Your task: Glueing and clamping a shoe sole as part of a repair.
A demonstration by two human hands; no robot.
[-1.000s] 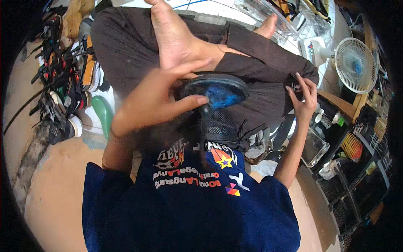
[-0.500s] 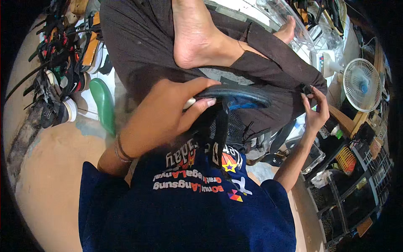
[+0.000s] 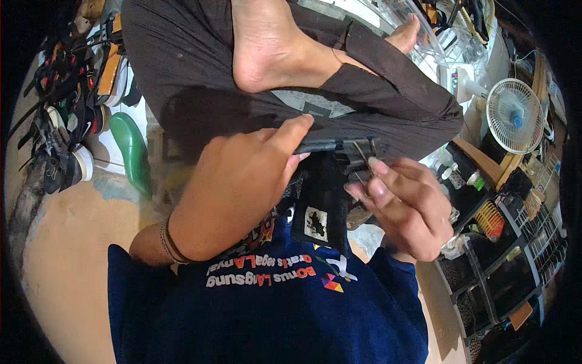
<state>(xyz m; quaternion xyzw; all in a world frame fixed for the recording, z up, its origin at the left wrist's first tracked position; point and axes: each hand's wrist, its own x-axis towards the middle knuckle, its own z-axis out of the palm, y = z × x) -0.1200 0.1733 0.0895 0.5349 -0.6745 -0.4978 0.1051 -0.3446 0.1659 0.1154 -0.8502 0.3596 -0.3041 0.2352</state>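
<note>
A black shoe [image 3: 327, 147] lies across my lap, its dark edge turned up. A black flap like a shoe tongue [image 3: 321, 188] hangs from it toward my shirt, with a worn white label near its end. My left hand [image 3: 227, 185] is closed on the shoe's left end, thumb beneath and index finger along the top. At the shoe's right end, my right hand [image 3: 409, 203] pinches a thin, stiff-looking piece [image 3: 360, 149] between thumb and fingertips. The piece is too small and blurred to name. My left hand hides much of the shoe.
Left of my lap stands a green shoe last [image 3: 129, 151] beside a heap of shoes [image 3: 73, 133]. A white fan [image 3: 515, 115] is at the right, above a black rack [image 3: 515, 267] with odds and ends. My crossed legs [image 3: 182, 60] fill the far middle.
My right hand has come in from beside my right knee to the shoe's right end. The shoe has tilted, with its flap now facing up and its blue inside out of sight.
</note>
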